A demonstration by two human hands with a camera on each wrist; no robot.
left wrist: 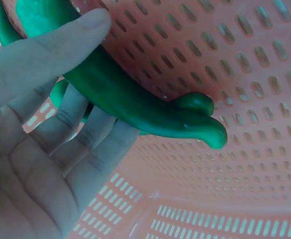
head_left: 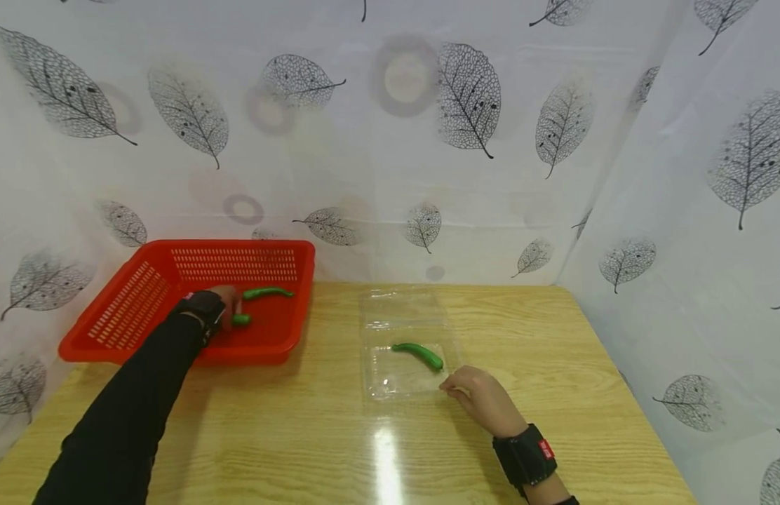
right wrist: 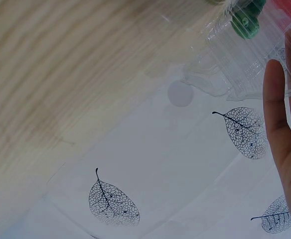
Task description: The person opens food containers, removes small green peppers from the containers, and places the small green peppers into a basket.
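Note:
My left hand [head_left: 229,306] reaches into a red perforated basket [head_left: 251,245] at the table's back left. In the left wrist view the thumb and fingers of the left hand [left wrist: 100,69] pinch a curved green pepper [left wrist: 150,114] just above the basket floor [left wrist: 245,74]. Another green pepper [head_left: 267,292] lies further back in the basket. A clear plastic tray [head_left: 396,382] sits mid-table with one green pepper [head_left: 418,354] in it. My right hand [head_left: 448,386] touches the tray's near right corner, its fingers [right wrist: 275,99] straight against the tray's edge [right wrist: 235,64].
The wooden table [head_left: 289,435] is enclosed at the back and right by white curtains printed with leaves [head_left: 468,98]. The basket stands against the back left curtain. A glossy reflection lies on the tabletop in front of the tray.

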